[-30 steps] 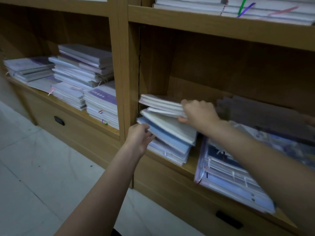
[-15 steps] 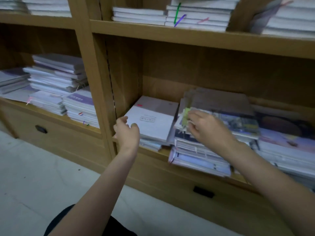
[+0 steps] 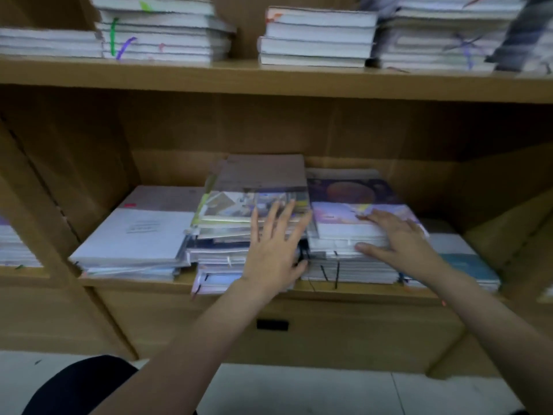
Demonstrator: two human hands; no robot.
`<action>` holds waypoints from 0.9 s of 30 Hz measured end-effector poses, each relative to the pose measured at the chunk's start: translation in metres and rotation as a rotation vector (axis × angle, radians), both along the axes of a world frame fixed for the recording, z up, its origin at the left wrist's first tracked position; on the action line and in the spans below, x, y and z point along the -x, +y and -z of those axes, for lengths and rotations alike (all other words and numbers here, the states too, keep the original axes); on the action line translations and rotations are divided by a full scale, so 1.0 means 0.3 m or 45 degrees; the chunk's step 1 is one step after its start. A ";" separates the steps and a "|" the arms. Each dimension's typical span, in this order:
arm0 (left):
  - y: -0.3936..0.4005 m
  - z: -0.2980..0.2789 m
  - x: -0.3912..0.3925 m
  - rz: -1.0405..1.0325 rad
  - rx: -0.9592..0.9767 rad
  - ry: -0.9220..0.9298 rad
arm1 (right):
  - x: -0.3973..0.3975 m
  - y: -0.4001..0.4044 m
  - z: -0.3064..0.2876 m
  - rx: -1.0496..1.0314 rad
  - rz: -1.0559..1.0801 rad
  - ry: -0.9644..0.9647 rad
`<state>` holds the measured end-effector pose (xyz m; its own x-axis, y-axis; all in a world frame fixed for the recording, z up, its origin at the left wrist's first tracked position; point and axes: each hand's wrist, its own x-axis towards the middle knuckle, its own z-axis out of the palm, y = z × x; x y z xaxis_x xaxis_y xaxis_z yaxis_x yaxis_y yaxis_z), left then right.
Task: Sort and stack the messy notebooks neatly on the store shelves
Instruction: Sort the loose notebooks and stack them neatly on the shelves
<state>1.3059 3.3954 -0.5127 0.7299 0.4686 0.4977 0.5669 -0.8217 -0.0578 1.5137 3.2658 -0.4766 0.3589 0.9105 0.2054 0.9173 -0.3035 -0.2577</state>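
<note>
Notebooks (image 3: 344, 235) under right fingers (image 3: 386, 218)

This is a shop, a stationery or book store by the look of it. Wooden shelves (image 3: 269, 82) run in open bays, each packed with flat piles of notebooks (image 3: 317, 37), many alike and some with coloured ribbon markers. Below the shelves sit drawers (image 3: 299, 324) with dark slot handles, and the floor (image 3: 299, 387) is pale tile.
</note>
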 end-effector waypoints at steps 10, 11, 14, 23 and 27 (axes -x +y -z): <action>0.042 0.001 -0.032 -0.292 -0.175 -0.031 | -0.045 -0.037 0.001 -0.251 0.138 0.064; 0.046 0.001 -0.026 -0.290 -0.181 -0.037 | -0.074 -0.044 0.001 -0.319 0.181 0.121; 0.027 -0.011 -0.031 -0.212 -0.165 -0.020 | -0.163 -0.075 0.020 -0.290 0.480 0.375; -0.023 -0.073 -0.116 0.189 -0.244 0.089 | -0.186 -0.138 0.013 -0.435 0.606 1.450; -0.058 -0.077 -0.124 0.232 -0.299 0.207 | -0.189 -0.160 0.007 -0.466 0.598 1.451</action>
